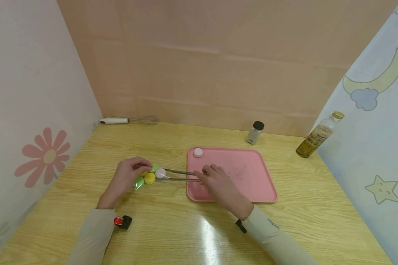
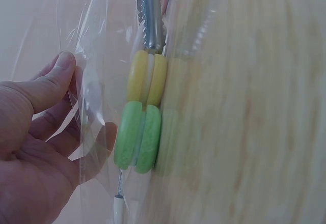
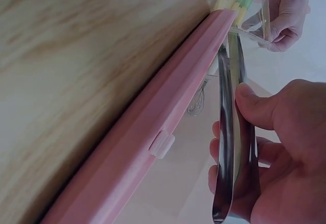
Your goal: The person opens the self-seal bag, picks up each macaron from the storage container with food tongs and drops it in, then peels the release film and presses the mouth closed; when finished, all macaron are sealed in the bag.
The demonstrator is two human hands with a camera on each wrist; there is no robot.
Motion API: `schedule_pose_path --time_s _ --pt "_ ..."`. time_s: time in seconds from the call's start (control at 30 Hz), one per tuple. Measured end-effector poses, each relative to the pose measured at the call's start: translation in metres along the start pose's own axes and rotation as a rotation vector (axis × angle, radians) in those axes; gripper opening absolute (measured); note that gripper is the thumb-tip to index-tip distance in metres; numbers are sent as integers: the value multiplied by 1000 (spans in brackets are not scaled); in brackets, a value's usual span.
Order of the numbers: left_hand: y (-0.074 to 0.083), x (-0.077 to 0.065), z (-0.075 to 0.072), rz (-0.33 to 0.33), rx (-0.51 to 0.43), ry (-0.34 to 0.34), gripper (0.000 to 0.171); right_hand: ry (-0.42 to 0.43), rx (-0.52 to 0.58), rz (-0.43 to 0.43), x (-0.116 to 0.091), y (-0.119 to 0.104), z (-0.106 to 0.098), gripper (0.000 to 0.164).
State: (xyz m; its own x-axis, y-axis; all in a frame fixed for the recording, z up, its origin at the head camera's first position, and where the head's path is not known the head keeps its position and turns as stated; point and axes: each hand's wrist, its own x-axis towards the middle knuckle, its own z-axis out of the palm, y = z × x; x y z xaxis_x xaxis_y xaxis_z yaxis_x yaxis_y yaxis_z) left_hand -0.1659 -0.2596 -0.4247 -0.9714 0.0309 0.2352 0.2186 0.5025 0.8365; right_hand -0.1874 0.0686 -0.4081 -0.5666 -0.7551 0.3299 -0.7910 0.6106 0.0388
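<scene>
My left hand pinches the edge of a clear plastic bag between thumb and fingers. Inside the bag, green macarons and yellow macarons lie grouped on the table, with a pale lilac macaron on their right. My right hand grips metal tongs, thumb on one arm and fingers round the other. The tongs' serrated tips reach left into the bag, at either side of the lilac macaron. One pale pink macaron sits in the pink tray's far left corner.
The pink tray lies under my right hand and the tongs cross its left rim. A whisk lies at the back left. Behind the tray stands a black-lidded jar; a bottle of amber liquid stands at the right wall.
</scene>
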Motion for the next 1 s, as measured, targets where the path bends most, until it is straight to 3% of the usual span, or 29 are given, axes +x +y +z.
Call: schedule_pose_path --time_s 0.57,1.0 --pt "-2 -1 0 7 20 3 7 -39 -47 -1 0 -1 -1 44" --pt "-1 -1 0 -3 6 9 6 16 -21 0 -10 4 -8 43"
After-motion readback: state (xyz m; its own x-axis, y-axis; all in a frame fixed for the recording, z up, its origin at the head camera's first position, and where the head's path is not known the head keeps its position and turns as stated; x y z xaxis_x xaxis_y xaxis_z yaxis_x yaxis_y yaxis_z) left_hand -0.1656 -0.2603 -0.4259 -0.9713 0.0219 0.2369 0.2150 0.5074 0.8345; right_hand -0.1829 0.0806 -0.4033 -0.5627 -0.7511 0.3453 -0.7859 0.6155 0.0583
